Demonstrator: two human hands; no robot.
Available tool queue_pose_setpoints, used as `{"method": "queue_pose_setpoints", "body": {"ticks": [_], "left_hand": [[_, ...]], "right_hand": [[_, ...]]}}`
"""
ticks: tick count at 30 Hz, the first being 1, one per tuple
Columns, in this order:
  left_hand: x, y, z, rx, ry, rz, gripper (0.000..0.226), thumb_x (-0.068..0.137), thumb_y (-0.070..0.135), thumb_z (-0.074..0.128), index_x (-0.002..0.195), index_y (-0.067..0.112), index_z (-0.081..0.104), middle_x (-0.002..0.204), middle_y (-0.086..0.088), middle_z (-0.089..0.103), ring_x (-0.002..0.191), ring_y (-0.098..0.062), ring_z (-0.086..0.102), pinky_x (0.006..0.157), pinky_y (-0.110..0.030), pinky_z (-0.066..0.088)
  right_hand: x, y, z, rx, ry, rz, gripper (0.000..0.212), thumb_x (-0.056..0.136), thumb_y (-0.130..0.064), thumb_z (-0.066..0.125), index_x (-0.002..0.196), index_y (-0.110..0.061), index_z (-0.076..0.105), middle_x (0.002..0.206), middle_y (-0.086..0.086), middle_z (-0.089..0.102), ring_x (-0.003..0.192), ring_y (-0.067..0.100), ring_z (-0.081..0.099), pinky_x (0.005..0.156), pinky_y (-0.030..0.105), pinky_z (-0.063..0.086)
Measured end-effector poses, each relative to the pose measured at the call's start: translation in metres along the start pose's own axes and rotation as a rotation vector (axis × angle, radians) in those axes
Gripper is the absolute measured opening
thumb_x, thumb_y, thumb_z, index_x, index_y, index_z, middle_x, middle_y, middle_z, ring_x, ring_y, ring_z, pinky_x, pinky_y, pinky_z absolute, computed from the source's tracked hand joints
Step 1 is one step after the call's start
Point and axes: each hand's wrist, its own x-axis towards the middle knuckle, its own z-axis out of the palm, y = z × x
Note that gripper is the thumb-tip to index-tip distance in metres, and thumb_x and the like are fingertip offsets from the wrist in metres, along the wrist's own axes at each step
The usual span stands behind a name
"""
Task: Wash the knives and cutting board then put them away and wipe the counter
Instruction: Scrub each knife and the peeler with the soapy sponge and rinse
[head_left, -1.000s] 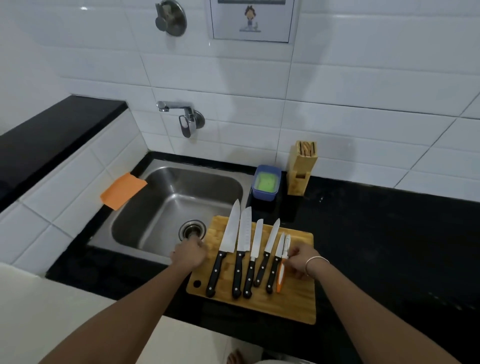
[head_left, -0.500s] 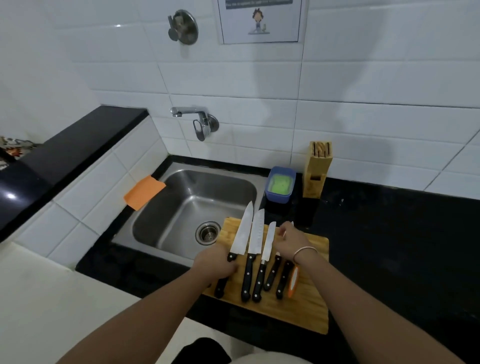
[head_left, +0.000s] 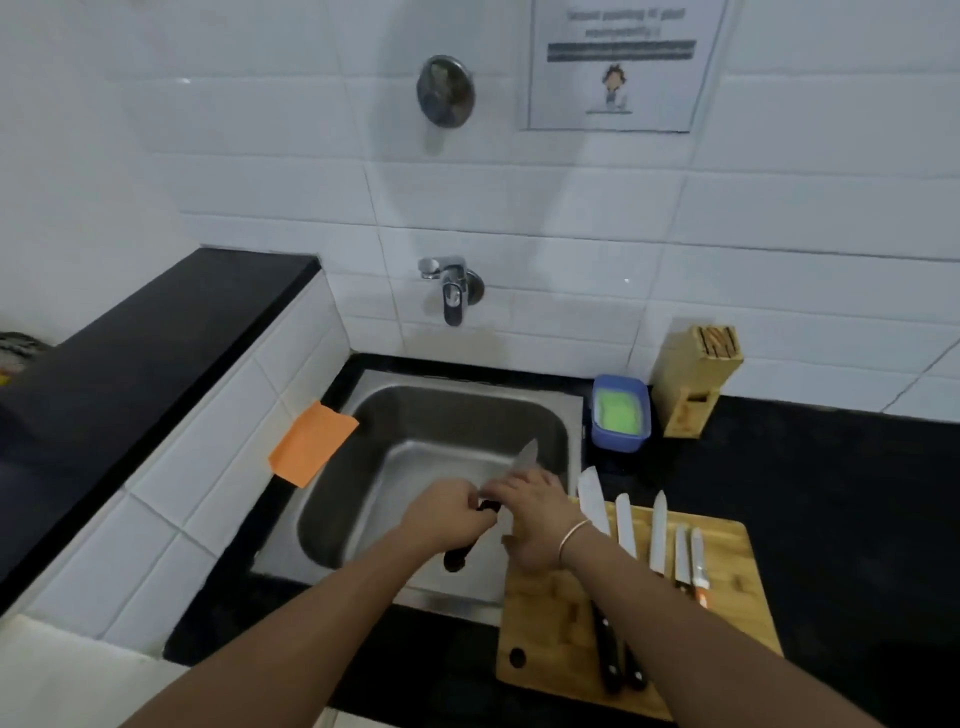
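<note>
My left hand (head_left: 445, 514) grips the black handle of the big chef's knife (head_left: 525, 457) over the steel sink (head_left: 415, 415), blade tip pointing away. My right hand (head_left: 530, 514) lies over the same knife's blade near the handle, fingers on it. The wooden cutting board (head_left: 727, 618) rests on the black counter to the right of the sink. Several knives (head_left: 626, 525) lie side by side on it, blades pointing to the wall, the rightmost with an orange handle (head_left: 702, 597). My right forearm hides part of their handles.
A wall tap (head_left: 452, 291) hangs above the sink. A blue tub with a green sponge (head_left: 621, 413) and a wooden knife block (head_left: 693, 379) stand behind the board. An orange cloth (head_left: 311, 441) drapes over the tiled ledge at the sink's left. Black counter (head_left: 857, 493) stretches right.
My left hand has lifted the chef's knife off the board and carried it left over the sink. My right hand left the small knives and came onto its blade.
</note>
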Motion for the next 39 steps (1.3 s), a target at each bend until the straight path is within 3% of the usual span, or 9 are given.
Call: {"method": "queue_pose_setpoints", "body": {"ticks": [6,10,12,16,21,26,32,35,39], "left_hand": [[0.031,-0.039,-0.051,-0.137,-0.156,0.037,0.032,0.084,0.033,0.071,0.059,0.019,0.057,0.06,0.001,0.053,0.063,-0.016,0.053,0.06,-0.031,0.041],[0.048,-0.047,-0.088,-0.257,-0.186,0.149,0.031,0.091,0.033,0.072,0.066,0.017,0.064,0.056,0.0,0.057,0.047,-0.013,0.052,0.045,-0.026,0.041],[0.061,-0.044,-0.11,-0.397,-0.086,0.167,0.022,0.097,0.028,0.067,0.078,0.016,0.068,0.065,-0.002,0.068,0.052,-0.014,0.06,0.046,-0.025,0.046],[0.101,-0.033,-0.145,-0.643,0.263,0.182,0.01,0.092,0.019,0.068,0.083,0.023,0.068,0.078,-0.002,0.072,0.073,-0.021,0.067,0.073,-0.034,0.055],[0.137,-0.001,-0.188,-0.712,0.425,0.231,0.012,0.101,0.018,0.061,0.111,0.013,0.065,0.102,0.003,0.065,0.092,-0.013,0.058,0.074,-0.016,0.04],[0.166,0.022,-0.197,-0.74,0.217,0.194,0.024,0.102,0.023,0.056,0.124,0.018,0.064,0.105,0.001,0.065,0.093,-0.015,0.058,0.083,-0.028,0.043],[0.183,0.02,-0.194,-0.953,0.212,0.095,0.015,0.096,0.012,0.064,0.089,0.025,0.068,0.095,-0.002,0.069,0.096,-0.022,0.065,0.089,-0.04,0.061],[0.181,0.02,-0.196,-1.064,0.165,0.111,0.017,0.098,0.011,0.064,0.088,0.023,0.065,0.1,-0.003,0.066,0.11,-0.027,0.066,0.081,-0.03,0.061],[0.181,0.014,-0.195,-1.155,0.117,0.116,0.012,0.101,0.016,0.063,0.09,0.019,0.066,0.112,-0.014,0.067,0.118,-0.036,0.064,0.082,-0.032,0.059]], "right_hand": [[0.044,-0.04,-0.003,-0.07,0.188,0.003,0.035,0.096,-0.039,0.048,0.126,-0.026,0.06,0.116,-0.003,0.066,0.113,0.025,0.051,0.103,0.043,0.033],[0.059,-0.045,-0.007,-0.05,0.284,0.065,0.028,0.096,-0.035,0.047,0.116,-0.024,0.062,0.108,-0.001,0.069,0.103,0.027,0.059,0.095,0.043,0.04],[0.069,-0.044,-0.015,-0.011,0.295,0.12,0.026,0.099,-0.037,0.047,0.117,-0.024,0.06,0.106,-0.001,0.069,0.101,0.026,0.059,0.091,0.039,0.039],[0.093,-0.038,-0.039,0.3,0.298,0.277,0.019,0.099,-0.037,0.054,0.11,-0.023,0.06,0.089,0.004,0.07,0.083,0.029,0.065,0.071,0.04,0.051],[0.13,-0.042,-0.06,0.576,0.306,0.412,0.024,0.096,-0.032,0.062,0.12,-0.027,0.064,0.11,0.0,0.073,0.101,0.022,0.068,0.093,0.039,0.054],[0.148,-0.042,-0.056,0.621,0.261,0.45,0.026,0.094,-0.035,0.064,0.119,-0.028,0.066,0.115,0.0,0.072,0.107,0.023,0.066,0.098,0.042,0.053],[0.155,-0.033,-0.059,0.574,0.22,0.471,0.029,0.094,-0.036,0.064,0.121,-0.025,0.067,0.116,0.002,0.072,0.107,0.025,0.066,0.096,0.042,0.054],[0.16,-0.032,-0.063,0.532,0.199,0.477,0.03,0.095,-0.036,0.064,0.123,-0.026,0.066,0.115,0.003,0.072,0.105,0.026,0.067,0.094,0.04,0.054],[0.169,-0.033,-0.064,0.569,0.181,0.513,0.03,0.095,-0.037,0.064,0.123,-0.027,0.066,0.115,0.001,0.071,0.106,0.024,0.066,0.096,0.042,0.054]]}}
